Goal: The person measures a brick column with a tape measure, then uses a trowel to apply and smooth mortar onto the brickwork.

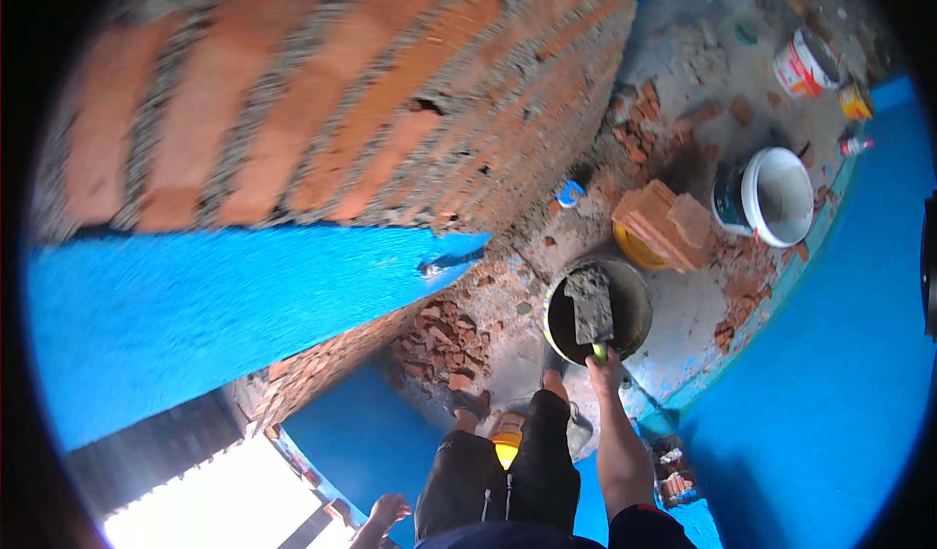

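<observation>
My right hand (604,371) is closed round the green handle of a trowel. The trowel's blade (591,317) carries grey mortar (587,285) and lies over the mouth of a round bucket (639,305) with a dark inside. My left hand (392,509) hangs low beside my left leg, away from the bucket. Its fingers look loosely bent and apart, with nothing seen in them. A brick wall (390,90) with rough grey joints fills the upper left, and blue paint (244,305) covers the part below.
Bricks (664,222) rest on a yellow container right beyond the bucket. A white bucket (781,198) and another white pail (810,64) stand farther right. Broken brick (444,344) litters the floor. A yellow helmet-like object (507,442) shows between my legs. A blue wall (830,354) runs along the right.
</observation>
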`<action>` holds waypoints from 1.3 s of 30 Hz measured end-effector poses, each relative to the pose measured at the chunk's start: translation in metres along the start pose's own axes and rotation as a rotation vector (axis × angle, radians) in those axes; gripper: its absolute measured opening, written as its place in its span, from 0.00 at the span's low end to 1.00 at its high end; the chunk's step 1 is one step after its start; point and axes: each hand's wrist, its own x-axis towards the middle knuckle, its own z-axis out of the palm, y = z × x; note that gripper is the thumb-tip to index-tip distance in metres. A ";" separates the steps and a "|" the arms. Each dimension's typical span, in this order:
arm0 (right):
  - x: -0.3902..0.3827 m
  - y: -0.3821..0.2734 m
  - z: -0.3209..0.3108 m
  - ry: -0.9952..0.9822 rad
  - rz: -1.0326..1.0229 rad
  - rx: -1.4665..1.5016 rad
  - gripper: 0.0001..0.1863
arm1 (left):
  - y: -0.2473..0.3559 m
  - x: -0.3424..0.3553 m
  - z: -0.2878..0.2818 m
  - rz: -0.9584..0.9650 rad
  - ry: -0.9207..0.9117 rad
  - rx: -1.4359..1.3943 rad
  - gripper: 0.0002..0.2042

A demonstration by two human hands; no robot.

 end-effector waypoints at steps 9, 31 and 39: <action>-0.098 -0.045 -0.031 -0.191 0.368 0.491 0.08 | -0.054 0.050 -0.084 0.244 -0.022 -0.043 0.15; -0.219 -0.511 0.059 -0.407 -0.763 -0.128 0.19 | -0.225 0.221 -0.129 0.524 0.096 -0.605 0.21; -0.192 -0.520 0.072 -0.256 -0.759 -0.186 0.17 | -0.239 0.217 -0.115 0.557 -0.016 -0.963 0.19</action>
